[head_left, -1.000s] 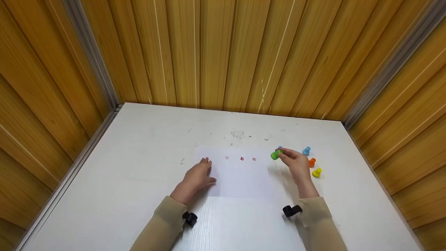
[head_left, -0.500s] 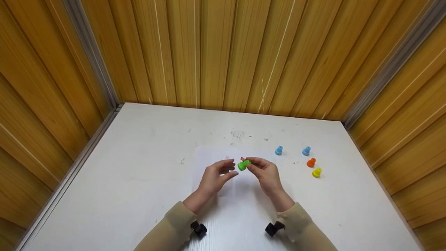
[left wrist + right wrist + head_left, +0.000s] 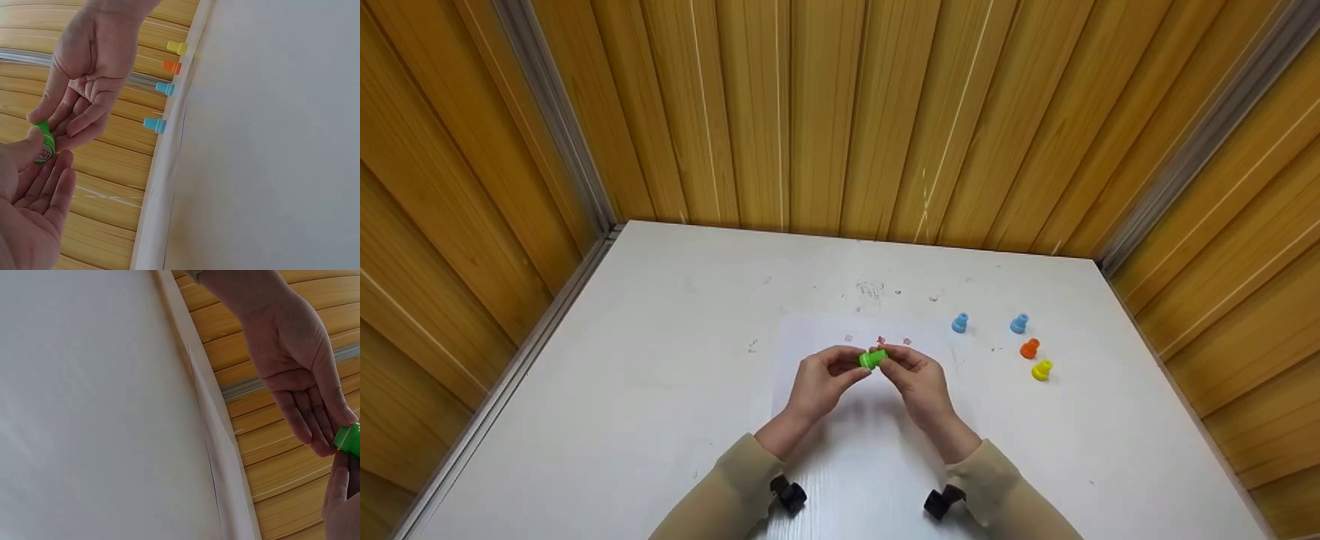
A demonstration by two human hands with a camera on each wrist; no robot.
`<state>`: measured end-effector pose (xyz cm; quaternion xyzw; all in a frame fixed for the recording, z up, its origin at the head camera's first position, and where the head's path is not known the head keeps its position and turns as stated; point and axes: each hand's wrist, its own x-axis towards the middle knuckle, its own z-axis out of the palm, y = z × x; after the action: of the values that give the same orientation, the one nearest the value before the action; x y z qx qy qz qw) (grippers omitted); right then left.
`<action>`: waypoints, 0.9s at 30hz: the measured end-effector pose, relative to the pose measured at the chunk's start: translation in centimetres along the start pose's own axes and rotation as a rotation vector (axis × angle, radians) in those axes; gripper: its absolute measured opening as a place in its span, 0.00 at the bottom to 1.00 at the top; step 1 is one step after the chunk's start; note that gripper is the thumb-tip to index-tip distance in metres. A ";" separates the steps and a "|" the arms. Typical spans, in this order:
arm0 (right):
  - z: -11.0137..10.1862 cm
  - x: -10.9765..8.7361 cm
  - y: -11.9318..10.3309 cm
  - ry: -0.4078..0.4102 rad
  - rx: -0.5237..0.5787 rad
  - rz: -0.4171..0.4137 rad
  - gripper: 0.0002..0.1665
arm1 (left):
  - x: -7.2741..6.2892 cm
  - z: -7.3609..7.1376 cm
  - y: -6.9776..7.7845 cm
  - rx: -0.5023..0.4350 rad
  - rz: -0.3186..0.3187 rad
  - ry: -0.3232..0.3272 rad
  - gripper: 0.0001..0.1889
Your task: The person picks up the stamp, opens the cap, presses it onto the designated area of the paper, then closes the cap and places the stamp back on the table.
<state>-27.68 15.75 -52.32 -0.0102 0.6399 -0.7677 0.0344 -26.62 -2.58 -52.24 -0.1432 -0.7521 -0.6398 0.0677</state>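
Observation:
A small green stamp (image 3: 873, 359) is held above the white paper (image 3: 825, 409), between both hands. My left hand (image 3: 815, 386) pinches its wide base between thumb and fingers. From the other side, my right hand (image 3: 919, 386) grips the narrower handle with thumb and fingertips. The left wrist view shows the stamp (image 3: 45, 147) from its end, where a pale face carries a dark drawing. In the right wrist view only part of the green stamp (image 3: 349, 439) shows at the edge. Three small reddish flower prints (image 3: 907, 341) line the paper's upper part.
To the right on the white table (image 3: 660, 315) stand two blue stamps (image 3: 961, 323), an orange stamp (image 3: 1030, 348) and a yellow stamp (image 3: 1042, 370). Dark smudges (image 3: 871, 291) mark the tabletop behind the paper. Wood-patterned walls (image 3: 825, 112) enclose the back and sides.
The right hand has brought the green stamp leftward from beside the blue stamp to above the paper. The left hand has lifted off the paper and taken hold of the stamp's base.

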 end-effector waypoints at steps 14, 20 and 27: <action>-0.1 0.5 0.1 0.032 0.306 0.149 0.10 | 0.5 -0.8 -0.5 -0.034 -0.041 0.006 0.14; -0.4 1.1 0.0 0.056 0.313 0.136 0.08 | 1.4 -2.3 -0.7 -0.060 -0.101 0.063 0.15; -0.1 2.6 0.1 0.091 -0.102 -0.009 0.14 | 2.5 -4.6 -0.8 -0.107 -0.164 0.186 0.15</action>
<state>-30.30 15.70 -52.52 0.0201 0.6788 -0.7340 0.0011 -29.57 -6.89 -51.50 -0.0249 -0.7165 -0.6928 0.0769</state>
